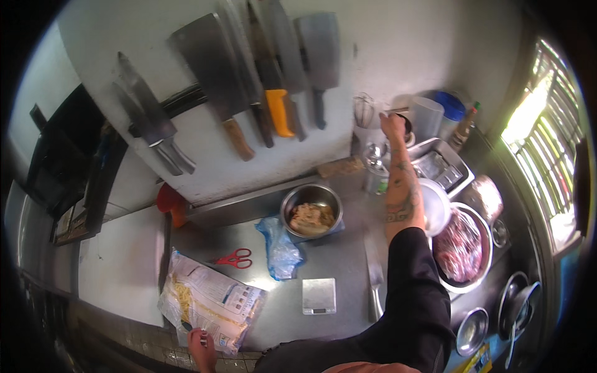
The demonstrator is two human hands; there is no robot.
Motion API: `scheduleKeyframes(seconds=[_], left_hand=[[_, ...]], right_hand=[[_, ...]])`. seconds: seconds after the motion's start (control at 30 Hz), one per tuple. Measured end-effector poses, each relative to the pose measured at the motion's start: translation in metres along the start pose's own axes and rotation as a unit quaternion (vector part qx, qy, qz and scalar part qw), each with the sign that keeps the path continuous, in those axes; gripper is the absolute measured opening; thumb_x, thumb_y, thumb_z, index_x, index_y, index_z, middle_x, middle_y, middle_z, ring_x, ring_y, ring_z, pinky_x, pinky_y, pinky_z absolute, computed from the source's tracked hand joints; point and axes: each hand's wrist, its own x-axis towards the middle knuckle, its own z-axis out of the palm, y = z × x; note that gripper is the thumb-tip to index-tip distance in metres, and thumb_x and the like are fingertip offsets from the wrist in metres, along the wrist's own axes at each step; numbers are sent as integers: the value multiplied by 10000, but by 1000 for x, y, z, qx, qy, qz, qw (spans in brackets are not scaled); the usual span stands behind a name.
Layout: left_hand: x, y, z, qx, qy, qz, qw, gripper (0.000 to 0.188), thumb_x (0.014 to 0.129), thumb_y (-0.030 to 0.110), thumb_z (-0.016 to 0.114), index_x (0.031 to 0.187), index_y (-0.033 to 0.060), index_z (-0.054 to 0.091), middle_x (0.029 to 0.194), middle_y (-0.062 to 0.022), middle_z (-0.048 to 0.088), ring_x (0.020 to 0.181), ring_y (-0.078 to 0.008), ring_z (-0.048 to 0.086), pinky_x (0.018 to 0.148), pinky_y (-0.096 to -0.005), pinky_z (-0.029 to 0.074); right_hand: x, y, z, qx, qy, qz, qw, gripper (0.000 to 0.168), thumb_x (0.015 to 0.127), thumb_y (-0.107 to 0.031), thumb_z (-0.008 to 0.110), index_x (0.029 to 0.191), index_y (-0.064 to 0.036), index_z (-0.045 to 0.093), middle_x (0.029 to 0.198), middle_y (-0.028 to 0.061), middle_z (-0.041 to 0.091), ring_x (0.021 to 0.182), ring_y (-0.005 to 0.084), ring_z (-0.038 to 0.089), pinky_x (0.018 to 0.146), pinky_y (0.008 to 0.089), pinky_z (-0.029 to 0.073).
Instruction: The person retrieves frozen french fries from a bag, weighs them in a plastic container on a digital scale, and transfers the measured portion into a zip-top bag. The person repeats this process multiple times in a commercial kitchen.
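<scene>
My right hand (393, 126) reaches far out to the containers by the wall, its fingers bent at a dark round container (405, 125); whether it grips anything is hidden. My left hand (201, 342) is at the near edge of the steel table, fingers curled, beside a printed plastic bag (219, 298) of yellowish food. Red-handled scissors (239, 258) lie beyond the bag. A steel bowl (311, 189) holds pale raw meat, with a crumpled blue plastic bag (280, 252) beside it. Nearer stands a small digital scale (319, 295). A long knife (373, 270) lies to its right.
Cleavers (205, 60) and knives hang on a wall rack. At right stand a large bowl (487, 261) of plastic-wrapped red meat, a white tub (434, 207), a steel tray (468, 179), a glass bottle (463, 130) and steel bowls (472, 332). A white board (121, 265) lies at left.
</scene>
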Motion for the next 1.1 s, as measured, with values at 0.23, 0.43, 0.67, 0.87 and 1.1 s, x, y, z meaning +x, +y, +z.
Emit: scheduleKeyframes(seconds=[0.23, 0.43, 0.67, 0.87, 1.1], left_hand=[[22, 27, 10, -10, -4, -12, 1000, 116, 857, 4, 671, 956, 6, 611, 1139, -129, 592, 784, -191, 624, 646, -297, 512], [29, 39, 21, -19, -22, 17, 999, 115, 859, 2, 663, 962, 2, 613, 1166, -143, 603, 828, -214, 624, 665, -315, 511], [55, 57, 36, -103, -60, 130, 984, 126, 862, 14, 676, 974, -6, 622, 1169, -160, 621, 871, -240, 638, 711, -327, 524], [54, 44, 42, -160, -112, 128, 972, 149, 857, 26, 710, 983, -12, 640, 1146, -160, 645, 893, -244, 654, 739, -339, 540], [74, 54, 64, -202, -231, 267, 914, 194, 852, 39, 725, 1024, -13, 653, 1154, -161, 660, 967, -289, 672, 767, -348, 549]], right_hand=[[71, 25, -49, 478, 160, 22, 863, 335, 1001, -299, 539, 1176, -53, 683, 1161, 144, 695, 1052, 268, 657, 894, 406, 508], [-1, -17, -111, 725, 129, -74, 672, 297, 1025, -232, 515, 1197, -10, 609, 1093, 118, 690, 979, 240, 657, 824, 399, 510], [-48, 58, -96, 738, 157, 70, 652, 134, 1000, -119, 581, 1070, -12, 622, 965, 119, 685, 881, 251, 660, 830, 387, 524], [-266, -21, -152, 333, 237, -236, 882, 78, 949, -75, 645, 962, -10, 688, 965, 74, 724, 928, 177, 675, 855, 320, 518], [-472, -2, -111, -2, 193, -465, 864, 179, 809, -61, 729, 987, -77, 725, 950, 54, 684, 945, 254, 653, 789, 376, 472]])
